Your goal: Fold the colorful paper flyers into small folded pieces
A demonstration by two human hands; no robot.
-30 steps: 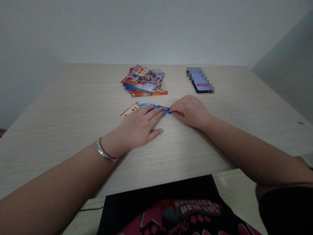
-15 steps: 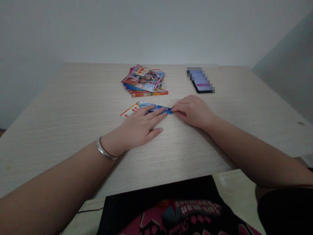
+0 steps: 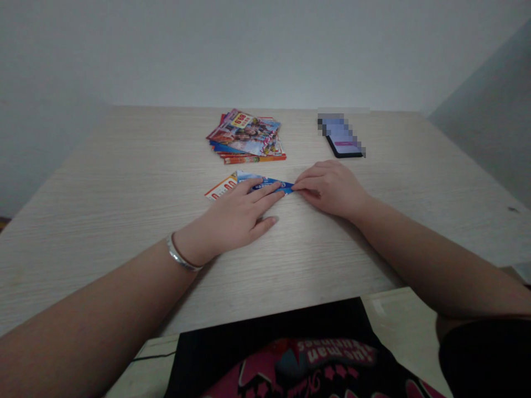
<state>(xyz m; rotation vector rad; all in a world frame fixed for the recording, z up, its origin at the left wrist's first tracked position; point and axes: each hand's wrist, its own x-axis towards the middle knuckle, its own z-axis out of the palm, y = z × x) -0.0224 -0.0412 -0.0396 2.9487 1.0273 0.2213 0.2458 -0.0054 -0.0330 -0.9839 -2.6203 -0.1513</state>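
Note:
A folded piece of printed paper (image 3: 271,184), blue on one part and white with orange and red print on the other, lies on the table and tapers to a point at its right end. My left hand (image 3: 240,213) rests flat across it, fingers stretched out and slightly spread, covering its middle and lower edge. With thumb and fingertips together, my right hand (image 3: 327,185) pinches the pointed right tip. The fingers hide the very end of that tip.
Behind the paper lies a fanned stack of colourful printed leaflets (image 3: 249,135). A black-edged phone (image 3: 346,141) with a lit screen lies to its right. The pale wood-grain table (image 3: 124,166) meets a wall at the back.
Almost nothing differs. Both hands keep their places on the folded paper, and the whole view has shifted very slightly.

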